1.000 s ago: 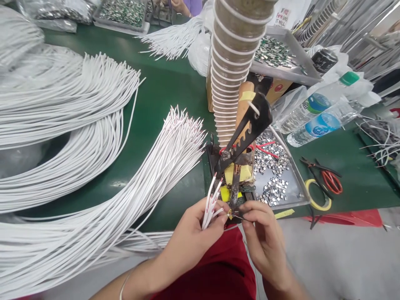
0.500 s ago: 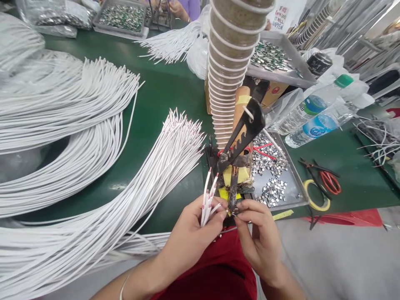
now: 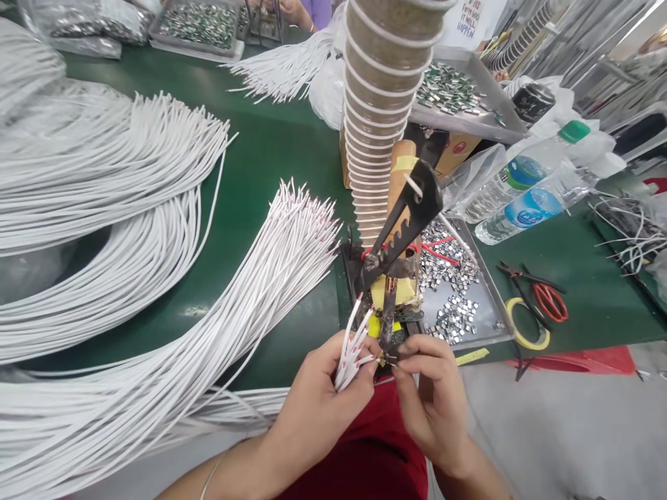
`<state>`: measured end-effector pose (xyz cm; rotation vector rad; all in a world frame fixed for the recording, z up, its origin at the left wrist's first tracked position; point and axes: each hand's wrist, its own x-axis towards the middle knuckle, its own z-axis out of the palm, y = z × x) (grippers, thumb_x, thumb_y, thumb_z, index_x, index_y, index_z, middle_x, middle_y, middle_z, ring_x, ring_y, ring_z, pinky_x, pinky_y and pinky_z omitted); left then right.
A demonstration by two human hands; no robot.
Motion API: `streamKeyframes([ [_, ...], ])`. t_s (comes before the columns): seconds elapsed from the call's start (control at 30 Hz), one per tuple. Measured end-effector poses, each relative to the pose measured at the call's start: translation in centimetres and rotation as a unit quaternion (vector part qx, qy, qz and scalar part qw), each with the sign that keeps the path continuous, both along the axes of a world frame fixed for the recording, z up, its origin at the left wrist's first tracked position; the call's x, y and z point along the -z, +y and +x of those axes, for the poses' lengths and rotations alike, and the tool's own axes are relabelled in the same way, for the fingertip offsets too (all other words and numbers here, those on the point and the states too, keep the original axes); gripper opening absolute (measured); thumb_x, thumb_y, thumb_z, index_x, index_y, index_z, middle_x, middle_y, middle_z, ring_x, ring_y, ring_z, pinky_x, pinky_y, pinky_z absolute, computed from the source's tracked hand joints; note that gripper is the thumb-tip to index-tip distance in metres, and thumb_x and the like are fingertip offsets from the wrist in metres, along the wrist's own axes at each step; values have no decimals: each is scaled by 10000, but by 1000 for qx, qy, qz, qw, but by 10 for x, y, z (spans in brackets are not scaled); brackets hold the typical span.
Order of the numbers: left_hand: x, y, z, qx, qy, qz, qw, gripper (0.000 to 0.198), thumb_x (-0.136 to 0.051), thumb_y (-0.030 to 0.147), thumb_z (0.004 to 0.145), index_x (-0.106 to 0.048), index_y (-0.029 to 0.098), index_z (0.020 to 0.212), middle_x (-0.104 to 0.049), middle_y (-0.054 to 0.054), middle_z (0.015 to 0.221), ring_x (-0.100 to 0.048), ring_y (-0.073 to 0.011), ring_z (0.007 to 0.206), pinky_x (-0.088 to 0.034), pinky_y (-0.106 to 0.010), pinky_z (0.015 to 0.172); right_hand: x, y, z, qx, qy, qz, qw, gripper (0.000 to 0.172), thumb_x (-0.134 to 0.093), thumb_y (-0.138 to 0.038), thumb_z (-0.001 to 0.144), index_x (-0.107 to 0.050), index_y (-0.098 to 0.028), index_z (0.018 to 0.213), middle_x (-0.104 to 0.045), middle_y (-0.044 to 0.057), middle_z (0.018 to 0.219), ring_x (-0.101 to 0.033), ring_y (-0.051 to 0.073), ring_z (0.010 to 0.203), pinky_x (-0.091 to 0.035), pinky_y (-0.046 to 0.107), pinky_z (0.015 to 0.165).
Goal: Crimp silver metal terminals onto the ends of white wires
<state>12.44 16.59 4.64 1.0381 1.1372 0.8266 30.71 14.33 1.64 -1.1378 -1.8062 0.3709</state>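
My left hand (image 3: 326, 396) is closed around several white cables (image 3: 350, 354) with pinkish-red tips, which fan upward out of the fist. One cable end points right, toward the tip of a soldering iron (image 3: 388, 312) fixed upright on a stand. Just right of that tip, my right hand (image 3: 435, 396) pinches a small metal connector (image 3: 392, 361), mostly hidden by the fingertips. Both hands meet below the iron at the bench's front edge. A large bundle of white cables (image 3: 260, 285) lies to the left, its reddish tips facing the stand.
A ribbed hose (image 3: 383, 104) rises behind the stand. Right of it sit a metal tray (image 3: 492, 305) of small metal connectors, pliers (image 3: 547, 298), yellow tape (image 3: 531, 340) and water bottles (image 3: 536, 208). More white cables (image 3: 104, 180) cover the left. Another person's hand (image 3: 297, 12) shows at the back.
The cables in my left hand have tilted rightward and lower, and one end now reaches closer to the iron's tip. My right hand stays nearly in place, still pinching. The view has shifted slightly.
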Motion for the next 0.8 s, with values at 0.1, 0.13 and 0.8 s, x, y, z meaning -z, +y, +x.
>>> streamKeyframes([
  [0.1,5,-4,0,13,1,0,1000,73,-621,239,911,-632,215,843,-640,2,816,-591,-189,798,-473,-266,701,-5,-2,7,12,5,20,1000,273,-610,2,953,-628,-240,1080,-611,33,1026,-609,178,907,-546,352,817],
  [0.13,7,-5,0,20,2,2,1000,81,-617,234,922,-636,211,846,-641,4,820,-581,-183,787,-474,-265,706,-6,-3,9,13,6,23,1000,265,-623,-6,954,-641,-240,1078,-596,28,1015,-586,178,897,-528,356,814],
  [0.8,14,-15,-7,153,16,73,985,262,-641,255,1028,-787,182,823,-743,-14,802,-654,-176,761,-486,-250,738,-24,3,15,-121,59,-121,983,92,-690,-274,1040,-739,-248,966,-638,-22,756,-564,143,736,-495,273,680],
])
